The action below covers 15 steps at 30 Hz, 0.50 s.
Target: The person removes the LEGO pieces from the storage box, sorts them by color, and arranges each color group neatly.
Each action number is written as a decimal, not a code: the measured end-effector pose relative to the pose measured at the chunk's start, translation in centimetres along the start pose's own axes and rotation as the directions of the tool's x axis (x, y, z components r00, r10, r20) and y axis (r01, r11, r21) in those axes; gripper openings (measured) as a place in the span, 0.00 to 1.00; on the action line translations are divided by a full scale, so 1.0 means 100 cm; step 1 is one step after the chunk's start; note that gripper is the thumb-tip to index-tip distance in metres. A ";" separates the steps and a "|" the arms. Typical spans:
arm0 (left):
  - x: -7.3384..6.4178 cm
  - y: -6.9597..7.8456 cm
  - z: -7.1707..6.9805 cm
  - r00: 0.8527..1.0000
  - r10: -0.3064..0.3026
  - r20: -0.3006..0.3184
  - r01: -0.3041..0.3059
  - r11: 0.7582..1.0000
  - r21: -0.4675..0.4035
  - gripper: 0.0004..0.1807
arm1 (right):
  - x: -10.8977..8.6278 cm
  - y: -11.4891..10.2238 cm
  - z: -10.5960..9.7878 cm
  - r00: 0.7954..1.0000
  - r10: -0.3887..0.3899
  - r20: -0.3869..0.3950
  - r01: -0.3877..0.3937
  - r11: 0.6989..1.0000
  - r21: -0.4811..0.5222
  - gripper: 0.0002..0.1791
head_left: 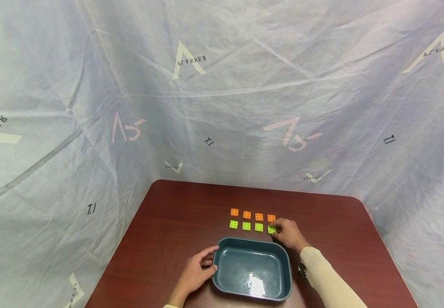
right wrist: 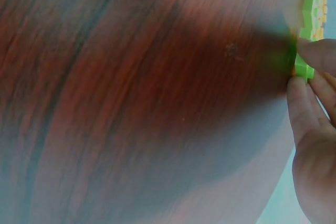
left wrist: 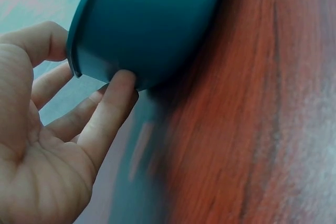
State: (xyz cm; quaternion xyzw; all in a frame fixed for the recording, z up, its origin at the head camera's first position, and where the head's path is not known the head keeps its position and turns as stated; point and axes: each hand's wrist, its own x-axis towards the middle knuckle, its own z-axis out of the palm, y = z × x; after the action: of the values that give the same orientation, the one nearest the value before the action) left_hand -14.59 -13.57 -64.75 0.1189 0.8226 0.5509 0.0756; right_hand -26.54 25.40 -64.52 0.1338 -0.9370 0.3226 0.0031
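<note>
A dark teal rectangular basin (head_left: 250, 241) stands on the table. My left hand (head_left: 196, 273) holds its left side, with fingertips at the rim. In the left wrist view, the basin's outer wall (left wrist: 152, 19) meets the fingers of my left hand (left wrist: 58, 129). Beyond the basin, my right hand (head_left: 289, 234) pinches a lime-green toy building block (head_left: 270, 229) at the right end of the green row. The right wrist view shows this green block (right wrist: 303, 66) between thumb and fingers of my right hand (right wrist: 315, 114), close to the tabletop.
Several green blocks (head_left: 247, 226) lie in a row left of the pinched one. Behind them runs a row of several orange blocks (head_left: 247, 214). The reddish-brown table (head_left: 160, 226) reaches back to a grey-white printed sheet (head_left: 237, 107) hanging around it.
</note>
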 end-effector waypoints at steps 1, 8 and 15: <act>0.000 0.000 0.000 1.000 -0.004 0.002 0.004 1.000 -0.001 0.31 | 0.000 0.001 0.000 1.000 0.002 -0.001 -0.002 1.000 -0.001 0.15; 0.000 0.000 -0.001 1.000 -0.015 0.005 0.015 1.000 -0.017 0.31 | 0.001 -0.001 0.000 1.000 0.025 -0.005 -0.025 1.000 0.017 0.16; 0.001 0.000 -0.001 1.000 -0.022 0.005 0.022 0.999 -0.031 0.31 | 0.002 -0.001 0.001 0.999 0.033 -0.014 -0.033 0.999 0.023 0.16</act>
State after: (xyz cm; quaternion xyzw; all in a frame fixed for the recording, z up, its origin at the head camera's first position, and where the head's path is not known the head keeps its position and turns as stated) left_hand -14.67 -13.61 -64.71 0.1098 0.8151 0.5625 0.0852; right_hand -26.70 25.27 -64.53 0.1159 -0.9353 0.3343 0.0030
